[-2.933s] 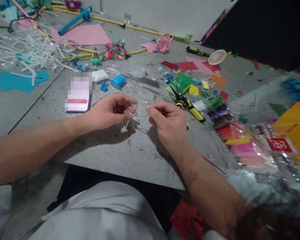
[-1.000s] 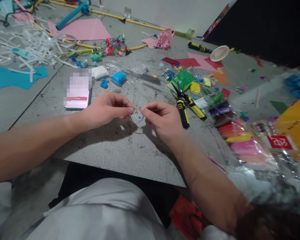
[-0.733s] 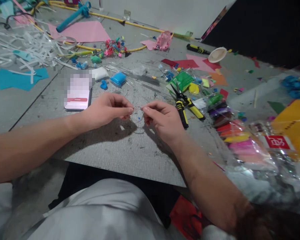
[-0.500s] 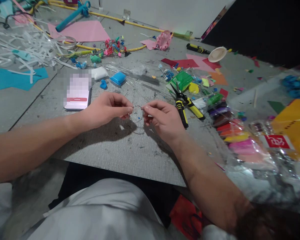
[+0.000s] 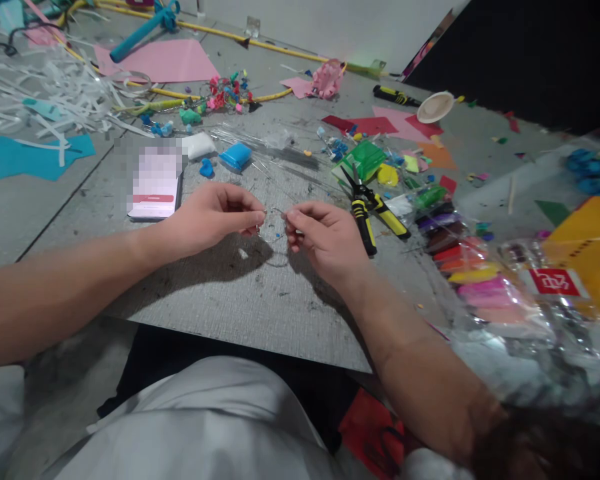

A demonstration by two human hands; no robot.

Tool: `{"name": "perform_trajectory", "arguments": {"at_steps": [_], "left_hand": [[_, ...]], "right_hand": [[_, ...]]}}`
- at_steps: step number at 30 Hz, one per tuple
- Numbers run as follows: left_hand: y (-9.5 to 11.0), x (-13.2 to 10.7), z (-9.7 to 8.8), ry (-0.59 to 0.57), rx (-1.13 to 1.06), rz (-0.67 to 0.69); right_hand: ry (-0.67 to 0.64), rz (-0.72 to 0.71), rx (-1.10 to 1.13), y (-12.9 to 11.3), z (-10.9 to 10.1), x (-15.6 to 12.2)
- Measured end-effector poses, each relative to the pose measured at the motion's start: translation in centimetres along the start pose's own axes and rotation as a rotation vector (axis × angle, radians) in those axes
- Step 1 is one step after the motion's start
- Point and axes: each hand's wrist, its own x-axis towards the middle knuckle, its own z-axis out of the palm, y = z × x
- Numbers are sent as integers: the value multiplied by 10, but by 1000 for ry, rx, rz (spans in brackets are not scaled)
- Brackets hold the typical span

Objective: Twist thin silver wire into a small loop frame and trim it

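Observation:
A thin wire (image 5: 279, 210), curved into a small loop, spans the gap between my two hands above the grey tabletop. My left hand (image 5: 225, 212) pinches one end between thumb and forefinger. The other end is pinched in the fingertips of my right hand (image 5: 325, 237). A tiny blue bit (image 5: 278, 235) shows by the lower curve of the loop; whether it sits on the wire I cannot tell. Just right of my right hand lie black-and-yellow pliers (image 5: 375, 210) with their handles spread. A phone (image 5: 155, 180) lies beyond my left wrist.
A blue clay packet (image 5: 236, 157) and a green one (image 5: 364, 160) lie farther back. Several coloured clay packs (image 5: 485, 287) are at the right. Shredded white paper (image 5: 55, 93) heaps at the far left. The table's front edge (image 5: 240, 343) runs before my lap.
The fingertips of both hands are very slightly farther apart. Otherwise the hands keep their pinch on the wire, and the things around them have not moved.

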Motion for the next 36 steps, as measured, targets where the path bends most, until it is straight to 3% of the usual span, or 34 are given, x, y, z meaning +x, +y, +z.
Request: {"name": "perform_trajectory", "arguments": {"at_steps": [6,16,27,36], "left_hand": [[3,0,0,-7,1,0],[10,1,-2,17,53,3],[7,0,-1,-18,31,-27],[6,2,-3,-4,48,-37]], "right_hand": [[-46,33,24,-1,1,0],[19,-77,-120,-3,0,-3],[-15,35,51,6,-1,1],[42,3,-29,4,0,-1]]}}
